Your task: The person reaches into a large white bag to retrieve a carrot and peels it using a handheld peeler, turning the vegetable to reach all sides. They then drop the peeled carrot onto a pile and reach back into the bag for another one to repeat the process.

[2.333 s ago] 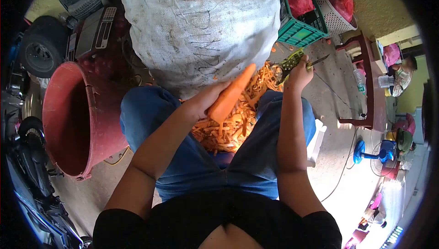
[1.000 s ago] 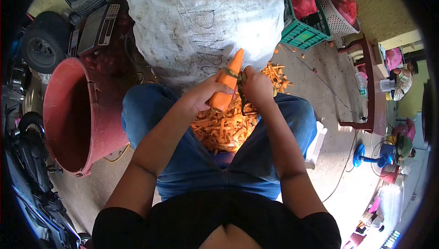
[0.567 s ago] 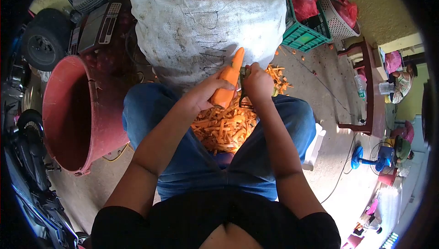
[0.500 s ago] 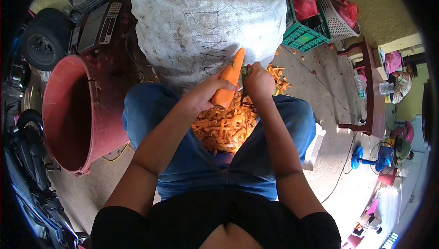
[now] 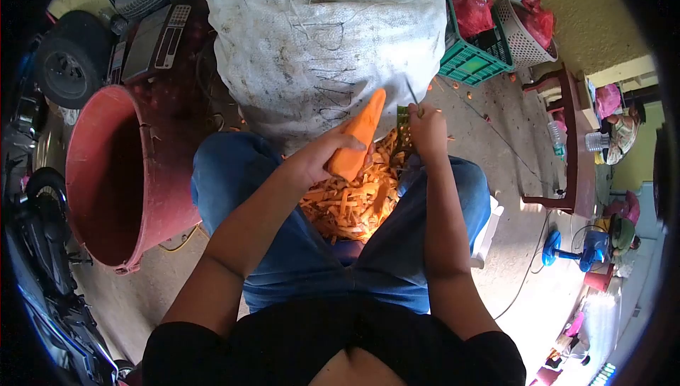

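Observation:
A large, peeled-looking orange carrot (image 5: 363, 134) points up and away from me, its thick end gripped in my left hand (image 5: 322, 156). To the right, my right hand (image 5: 429, 131) is closed around a peeler (image 5: 413, 93); a thin dark metal part of it sticks up past the fingers, and the rest is partly hidden. The peeler is apart from the carrot. Below both hands, a heap of carrot peelings (image 5: 347, 205) lies between my knees.
A big white woven sack (image 5: 297, 53) stands right in front of me. At my left is a red bin (image 5: 170, 166) lying open toward me. Green crate (image 5: 474, 60) and white basket (image 5: 520, 35) stand at back right, near a wooden table frame (image 5: 577, 145).
My right hand has moved right and slightly down, taking the peeler off the carrot. My left hand and the carrot have shifted slightly down, and the carrot tilts more to the right.

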Demonstrator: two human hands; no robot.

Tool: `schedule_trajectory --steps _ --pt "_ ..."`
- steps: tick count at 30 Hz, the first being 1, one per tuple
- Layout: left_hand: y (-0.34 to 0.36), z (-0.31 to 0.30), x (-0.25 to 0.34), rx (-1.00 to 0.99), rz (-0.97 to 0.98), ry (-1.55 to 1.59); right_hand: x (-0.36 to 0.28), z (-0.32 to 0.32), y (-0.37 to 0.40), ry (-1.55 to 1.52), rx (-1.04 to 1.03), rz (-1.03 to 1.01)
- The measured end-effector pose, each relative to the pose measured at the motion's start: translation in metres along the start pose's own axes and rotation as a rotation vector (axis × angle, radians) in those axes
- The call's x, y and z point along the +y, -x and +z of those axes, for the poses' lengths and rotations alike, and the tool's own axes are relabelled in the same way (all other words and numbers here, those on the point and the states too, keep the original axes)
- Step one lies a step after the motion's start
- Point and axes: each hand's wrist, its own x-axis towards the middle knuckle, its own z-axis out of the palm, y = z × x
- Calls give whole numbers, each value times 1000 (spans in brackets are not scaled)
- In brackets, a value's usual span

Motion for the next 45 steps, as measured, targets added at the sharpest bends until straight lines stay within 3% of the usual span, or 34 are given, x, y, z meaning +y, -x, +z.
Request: schedule_trajectory --steps 4,6,14,16,18,22,24,28,30,31,32,34,38,41,45 --pt "-3 0 0 -51 20 192 -16 -2 21 3 -137 -143" --pt "-5 -6 -1 -46 11 214 -25 -2 30 87 -261 -364" --pt "-5 -4 -1 -8 7 208 -34 -8 37 84 -266 -386" --pt "-7 -4 -1 -83 -6 192 -31 -5 33 81 -272 -375" --pt "-2 4 0 -99 -26 170 -26 1 28 127 -206 -267" --pt "1 9 2 -93 -61 130 -25 8 25 246 -122 -303" --pt "0 8 2 -119 -61 151 -25 5 18 203 1 -163" --pt "2 8 1 -113 -55 160 -18 11 8 248 -14 -55" --pt "16 17 6 -186 -79 111 11 15 -9 229 20 198" --pt "20 21 8 -260 -113 58 18 5 -13 231 -103 262" --pt "21 23 8 -265 -122 57 26 4 -17 230 -95 284" --pt "19 26 7 -136 -55 11 22 0 -15 232 -87 309" --pt "5 7 6 -82 65 -7 12 4 -7 169 -38 141" --pt "-9 -7 -8 77 101 -201 8 2 0 102 -50 26" --pt "-13 -6 -10 355 262 -879 -3 0 6 -27 -104 -89"
